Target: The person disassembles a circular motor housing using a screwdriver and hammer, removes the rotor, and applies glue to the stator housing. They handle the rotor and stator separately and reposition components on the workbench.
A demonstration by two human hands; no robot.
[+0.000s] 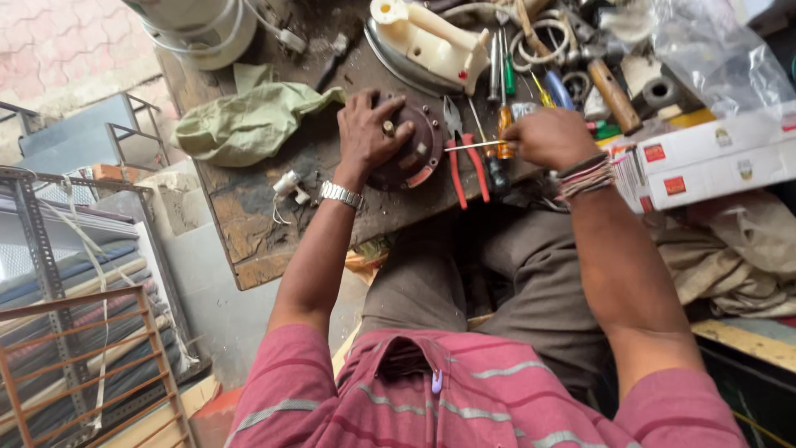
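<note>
Screwdriver [474,145]: lying flat across the desk, long way going side to side, thin metal tip pointing at the round motor part, orange handle sitting inside the right hand.
Right hand [549,137]: gripping the screwdriver handle in a closed fist, near the middle of the desk.
Left hand [370,130]: pressing down on top of the round motor part, fingers spread and curling over it.
Round motor part [414,153]: dark, sitting close to the near edge of the desk.
Red pliers [466,166]: lying just beside the motor part, under the screwdriver.
Green cloth [249,120]: bunched up toward the left edge.
Desk [249,207]: worn brown wood, tools piling up at the far side.
Room: white boxes [713,162] sitting at the right, metal racks [75,332] standing on the left.
</note>
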